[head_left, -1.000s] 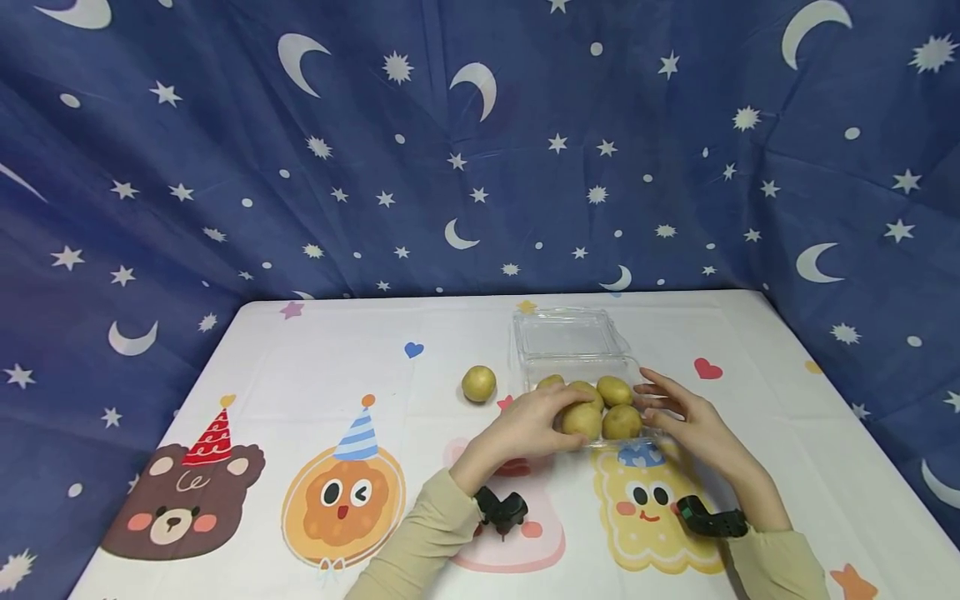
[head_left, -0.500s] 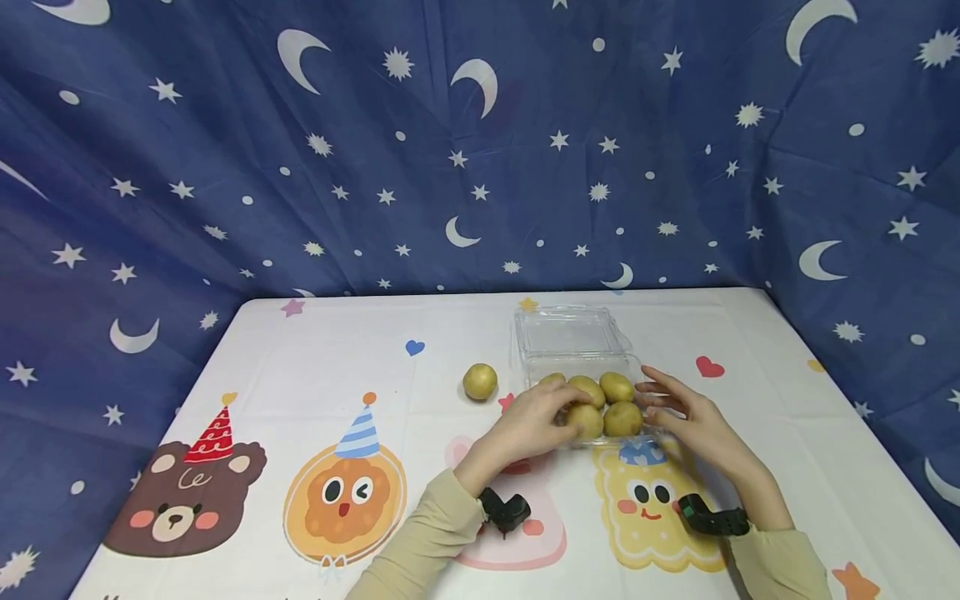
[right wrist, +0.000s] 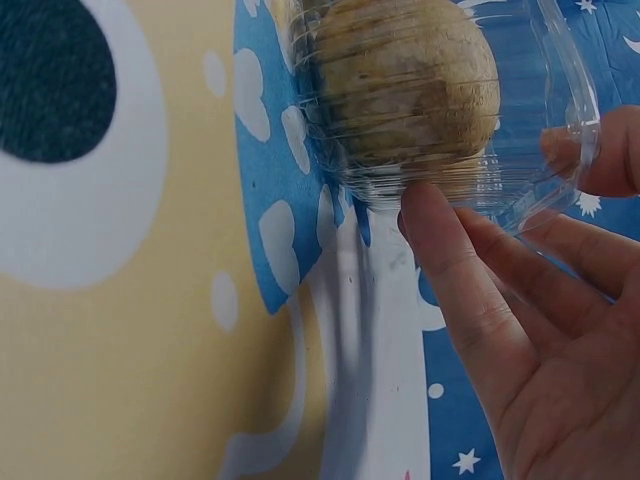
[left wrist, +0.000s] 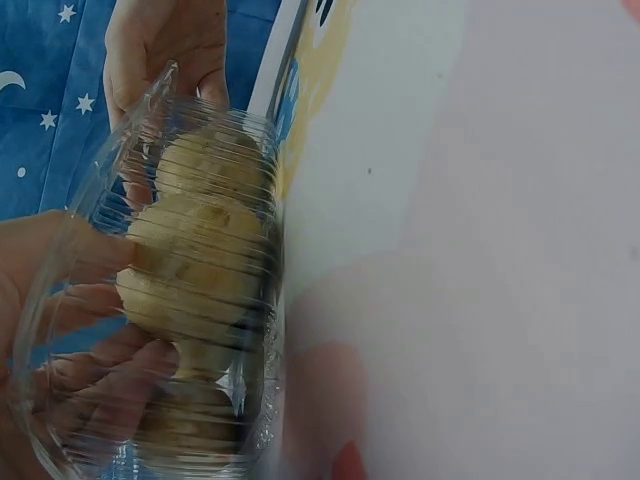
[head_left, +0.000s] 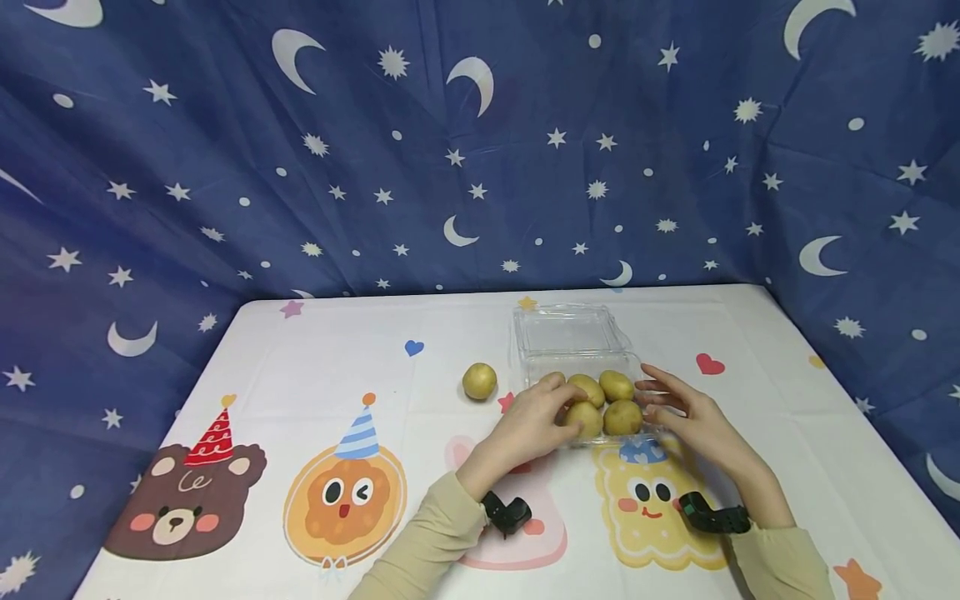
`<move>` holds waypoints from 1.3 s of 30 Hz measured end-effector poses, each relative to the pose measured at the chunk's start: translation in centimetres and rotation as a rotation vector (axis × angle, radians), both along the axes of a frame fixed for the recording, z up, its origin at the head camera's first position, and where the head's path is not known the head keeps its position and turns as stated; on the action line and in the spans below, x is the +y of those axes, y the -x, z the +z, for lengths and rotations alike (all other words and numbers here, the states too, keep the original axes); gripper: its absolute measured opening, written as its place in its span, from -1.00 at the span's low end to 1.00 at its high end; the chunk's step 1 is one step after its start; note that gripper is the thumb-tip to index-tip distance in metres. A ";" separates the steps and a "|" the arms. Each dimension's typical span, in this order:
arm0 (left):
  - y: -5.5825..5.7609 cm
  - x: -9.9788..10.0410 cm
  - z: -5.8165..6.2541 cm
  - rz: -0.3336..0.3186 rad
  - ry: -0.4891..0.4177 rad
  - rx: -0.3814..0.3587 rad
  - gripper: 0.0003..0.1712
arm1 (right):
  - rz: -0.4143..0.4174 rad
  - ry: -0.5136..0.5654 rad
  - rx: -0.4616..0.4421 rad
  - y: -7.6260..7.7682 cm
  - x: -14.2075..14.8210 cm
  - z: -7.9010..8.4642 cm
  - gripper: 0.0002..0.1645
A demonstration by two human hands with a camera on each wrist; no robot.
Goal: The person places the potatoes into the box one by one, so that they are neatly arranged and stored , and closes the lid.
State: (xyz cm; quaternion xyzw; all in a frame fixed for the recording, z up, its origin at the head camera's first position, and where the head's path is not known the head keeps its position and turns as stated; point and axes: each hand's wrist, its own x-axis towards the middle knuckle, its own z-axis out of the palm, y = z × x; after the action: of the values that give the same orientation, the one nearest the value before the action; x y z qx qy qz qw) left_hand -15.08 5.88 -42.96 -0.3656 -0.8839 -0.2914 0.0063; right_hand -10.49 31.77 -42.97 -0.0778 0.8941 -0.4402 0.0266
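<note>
In the head view, a clear plastic clamshell box stands with its lid tipped back and several potatoes inside. My left hand reaches over its left side, thumb and fingers around the near-left potato. The left wrist view shows those fingers through the ribbed plastic, against the potatoes. At the box's right end, my right hand holds the wall. In the right wrist view its thumb presses the outside near a potato, while another finger reaches over the rim.
A single potato lies on the white cartoon-printed tablecloth, left of the box. Behind the table hangs a blue curtain with moons and stars. A black wrist camera sits on the left wrist, another camera on the right.
The left hand's fingers have shifted very slightly around the near-left potato. The right hand, the box and the single potato stay in place; the view itself moves a little.
</note>
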 end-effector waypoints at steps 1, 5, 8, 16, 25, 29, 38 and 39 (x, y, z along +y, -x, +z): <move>0.0 0.0 0.0 -0.002 -0.002 0.006 -0.60 | 0.001 0.001 0.000 0.0 0.0 0.0 -0.26; 0.1 -0.1 -0.1 -0.009 -0.014 0.020 -0.60 | 0.000 -0.009 -0.004 0.0 0.0 0.1 -0.26; 0.1 -0.1 -0.2 -0.013 -0.023 0.001 -0.59 | -0.001 -0.013 -0.003 0.0 0.0 0.1 -0.26; 0.1 -0.2 -0.1 -0.037 -0.006 -0.028 -0.55 | 0.008 -0.003 0.001 0.0 0.0 0.1 -0.26; 0.5 -0.6 0.0 -0.099 -0.167 -0.190 -0.53 | 0.014 0.030 0.004 0.0 0.0 0.1 -0.26; 0.6 -0.6 0.0 -0.107 -0.195 -0.212 -0.54 | 0.015 0.042 0.004 -0.1 0.0 0.0 -0.26; 0.6 -0.9 0.5 -0.113 -0.258 -0.276 -0.54 | 0.011 0.026 -0.002 0.0 0.0 0.1 -0.27; 0.6 -0.9 0.6 -0.110 -0.263 -0.289 -0.54 | 0.009 0.023 -0.006 0.0 0.0 0.1 -0.26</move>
State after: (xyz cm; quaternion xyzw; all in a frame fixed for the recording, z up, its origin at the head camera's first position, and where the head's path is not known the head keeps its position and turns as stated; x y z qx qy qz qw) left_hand -15.64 4.95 -42.38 -0.3639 -0.8086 -0.4537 -0.0890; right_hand -10.46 31.77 -42.88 -0.0807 0.8887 -0.4504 0.0304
